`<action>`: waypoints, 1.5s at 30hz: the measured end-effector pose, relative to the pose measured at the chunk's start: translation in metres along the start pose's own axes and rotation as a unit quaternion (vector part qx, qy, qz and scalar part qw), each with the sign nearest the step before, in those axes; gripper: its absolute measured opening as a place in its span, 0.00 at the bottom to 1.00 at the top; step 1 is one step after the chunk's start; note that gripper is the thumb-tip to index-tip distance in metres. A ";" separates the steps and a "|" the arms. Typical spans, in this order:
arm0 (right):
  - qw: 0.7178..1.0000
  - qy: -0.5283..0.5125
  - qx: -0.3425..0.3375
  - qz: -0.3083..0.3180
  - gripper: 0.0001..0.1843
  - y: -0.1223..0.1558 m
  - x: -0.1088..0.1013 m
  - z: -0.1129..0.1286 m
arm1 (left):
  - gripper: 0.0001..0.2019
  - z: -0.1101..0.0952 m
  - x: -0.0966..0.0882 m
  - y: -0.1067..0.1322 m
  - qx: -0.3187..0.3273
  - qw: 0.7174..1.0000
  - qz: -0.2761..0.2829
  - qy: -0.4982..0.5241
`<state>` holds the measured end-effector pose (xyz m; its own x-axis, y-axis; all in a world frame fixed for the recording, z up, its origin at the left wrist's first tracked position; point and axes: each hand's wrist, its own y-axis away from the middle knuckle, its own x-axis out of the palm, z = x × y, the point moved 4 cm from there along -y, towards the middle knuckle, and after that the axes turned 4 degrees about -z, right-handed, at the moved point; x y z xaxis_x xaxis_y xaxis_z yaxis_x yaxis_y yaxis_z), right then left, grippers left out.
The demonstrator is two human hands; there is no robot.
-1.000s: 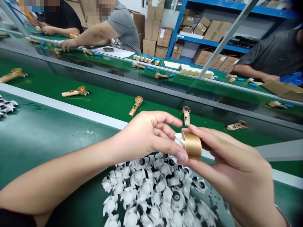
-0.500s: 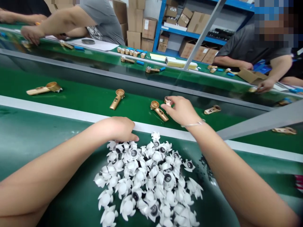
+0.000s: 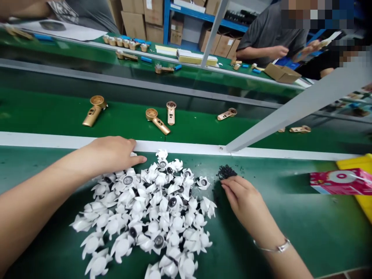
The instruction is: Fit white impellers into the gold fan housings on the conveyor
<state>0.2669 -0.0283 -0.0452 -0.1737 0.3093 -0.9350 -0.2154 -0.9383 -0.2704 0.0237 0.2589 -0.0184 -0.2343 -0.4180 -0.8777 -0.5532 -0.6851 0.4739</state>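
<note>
A heap of white fan-blade pieces [image 3: 157, 209] lies on the dark green bench in front of me. My left hand [image 3: 112, 155] rests palm down on the heap's far left edge, fingers curled under and hiding whatever they hold. My right hand [image 3: 244, 201] lies flat to the right of the heap, holding nothing, with its outstretched fingertips beside a small pile of tiny black parts [image 3: 226, 171]. On the green belt beyond the white strip lie gold handle-shaped bodies, one [image 3: 157, 121] straight ahead, one [image 3: 171, 112] beside it and one [image 3: 94, 110] further left.
A grey slanted post [image 3: 290, 112] rises from the white strip on the right. A pink box [image 3: 338, 182] sits on a yellow bin [image 3: 359, 186] at the right edge. Across the belt another person [image 3: 270, 35] works at a far bench with cardboard boxes.
My right hand set the gold body on the belt, then drew back to the bench by the black parts. My left hand dropped onto the white heap. The view has swung right.
</note>
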 end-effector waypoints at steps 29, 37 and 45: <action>0.944 -0.324 -0.057 -0.029 0.06 -0.099 -0.035 0.123 | 0.20 -0.071 -0.002 0.066 0.242 0.685 0.042 0.686; 0.942 -0.258 -0.195 -0.087 0.23 -0.088 -0.055 0.119 | 0.15 -0.068 -0.010 0.067 0.238 0.626 0.032 0.741; 0.988 -0.153 -0.016 -0.020 0.25 -0.244 0.012 0.133 | 0.13 -0.032 -0.052 0.059 0.219 0.547 -0.107 0.801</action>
<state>0.1900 0.2252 0.0401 -0.4483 0.3741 -0.8119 -0.1983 -0.9272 -0.3177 0.0288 0.2210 0.0571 0.6804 -0.5824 0.4448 -0.6512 -0.7589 0.0024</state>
